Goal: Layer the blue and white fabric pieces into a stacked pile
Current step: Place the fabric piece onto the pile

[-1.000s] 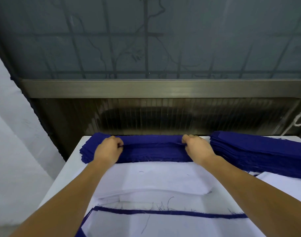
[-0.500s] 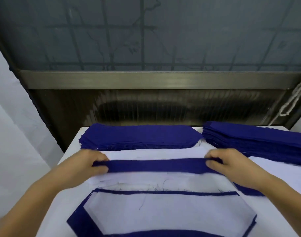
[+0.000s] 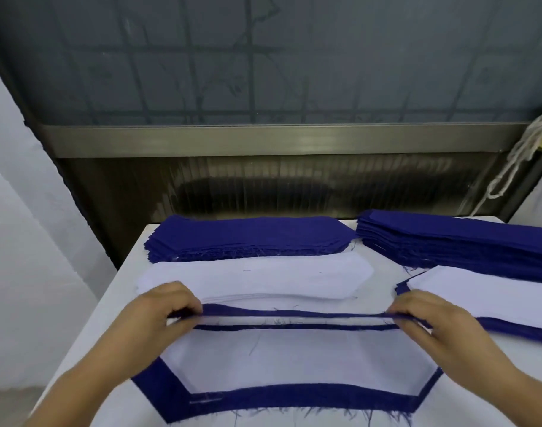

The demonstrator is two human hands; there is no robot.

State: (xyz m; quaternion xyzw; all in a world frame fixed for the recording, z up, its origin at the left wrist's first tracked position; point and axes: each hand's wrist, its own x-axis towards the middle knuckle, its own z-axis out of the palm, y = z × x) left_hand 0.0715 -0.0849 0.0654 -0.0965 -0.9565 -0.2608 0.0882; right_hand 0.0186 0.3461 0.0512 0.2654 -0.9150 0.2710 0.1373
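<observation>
I hold a long blue fabric piece (image 3: 294,312) stretched between both hands, just above the table. My left hand (image 3: 168,315) pinches its left end and my right hand (image 3: 423,318) pinches its right end. Right below it lies the near pile, a white piece (image 3: 294,359) on top of a wider blue piece (image 3: 294,399) whose border shows all round. A stack of white pieces (image 3: 263,278) lies behind my hands. Further back sits a stack of blue pieces (image 3: 248,235).
A thicker blue stack (image 3: 463,245) lies at the back right, with a white piece (image 3: 494,291) over blue in front of it. The white table (image 3: 109,318) ends at the left and at a dark wall behind. A rope (image 3: 522,149) hangs at the far right.
My hands lifted one blue piece off the back stack and brought it toward me, past the white stack, down to just above the near pile.
</observation>
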